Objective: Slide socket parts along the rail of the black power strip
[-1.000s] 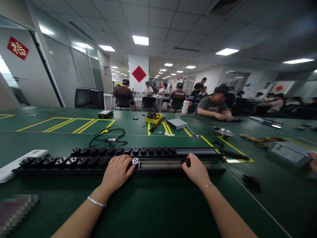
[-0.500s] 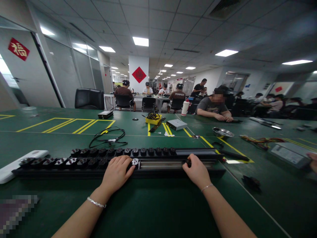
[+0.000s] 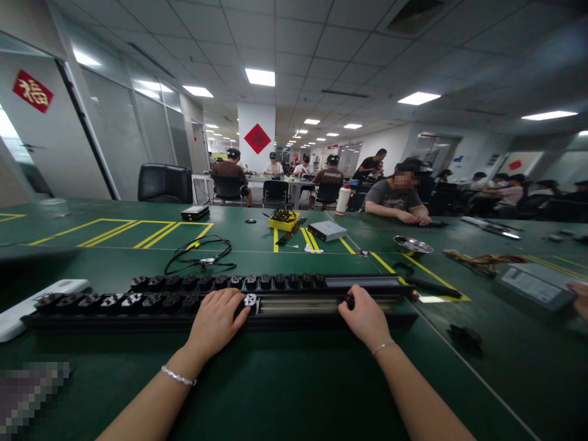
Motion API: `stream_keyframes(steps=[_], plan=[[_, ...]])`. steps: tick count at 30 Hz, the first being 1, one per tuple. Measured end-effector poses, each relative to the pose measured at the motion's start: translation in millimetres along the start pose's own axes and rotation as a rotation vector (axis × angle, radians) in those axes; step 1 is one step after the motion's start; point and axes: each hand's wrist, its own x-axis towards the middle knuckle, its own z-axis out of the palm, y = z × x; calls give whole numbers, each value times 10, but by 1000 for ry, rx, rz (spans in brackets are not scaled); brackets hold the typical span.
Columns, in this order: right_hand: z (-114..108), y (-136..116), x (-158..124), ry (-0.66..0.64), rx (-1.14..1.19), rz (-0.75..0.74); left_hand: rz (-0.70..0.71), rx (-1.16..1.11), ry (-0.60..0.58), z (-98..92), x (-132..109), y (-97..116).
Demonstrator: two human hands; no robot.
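Note:
A long black rail [image 3: 294, 321] lies crosswise in front of me, its left part filled with a row of black plug adapters [image 3: 113, 300]. My left hand [image 3: 218, 315] is curled over this row. Its thumb and fingers close around the adapter [image 3: 250, 300] at the row's right end, which shows a pale face. Farther right, my right hand [image 3: 365, 315] pinches a small black piece [image 3: 350, 301] at the rail's open channel. It looks like another plug adapter, though the fingers hide most of it. Behind runs a second rail [image 3: 362, 282] with its own adapter row [image 3: 220, 282].
A white power strip [image 3: 41, 306] touches the left side. Beyond the rails are a black cable [image 3: 199, 257], a yellow box [image 3: 283, 220], a grey box [image 3: 327, 231] and a metal bowl [image 3: 413, 245]. A power supply [image 3: 537, 285] stands right; a co-worker [image 3: 397, 196] sits across the table.

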Motion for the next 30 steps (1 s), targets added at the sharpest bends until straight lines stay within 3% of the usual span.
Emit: stream_keyframes(steps=[30], plan=[[27,22,5,0,6,19,-9,-20,-8,-17,1,11]])
